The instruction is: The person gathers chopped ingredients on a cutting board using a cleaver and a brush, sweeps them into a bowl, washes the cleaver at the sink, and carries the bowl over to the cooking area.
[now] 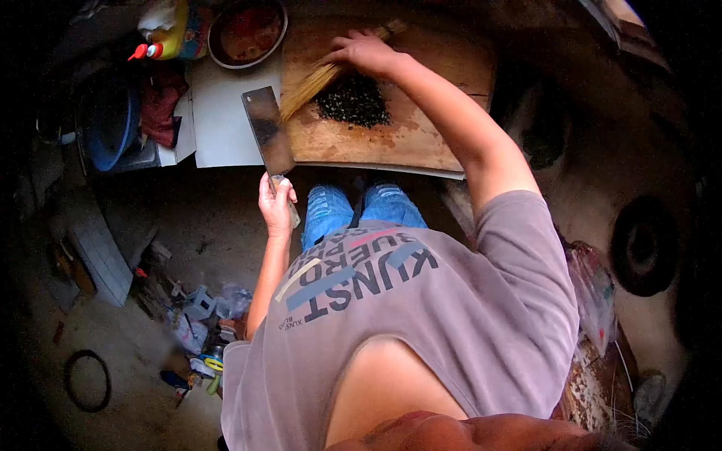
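Observation:
My left hand point(277, 201) is closed round the handle of a broad-bladed cleaver point(265, 124), whose blade points away from me and lies over the left edge of the wooden board point(425, 124). In my right hand point(365, 54) is a straw hand brush point(310, 89), slanting down to the left with its bristle tips near the cleaver blade. Just right of the bristles sits a heap of dark, finely broken bits point(353, 103) on the board. Part of the brush is hidden behind my right fingers.
A metal bowl point(247, 64) with reddish contents stands back left of the board, beside a yellow bottle point(178, 34). White sheeting point(222, 120) covers the table left of the board. Further left is a blue basin point(129, 124). Bags and odds and ends point(199, 331) lie on the floor.

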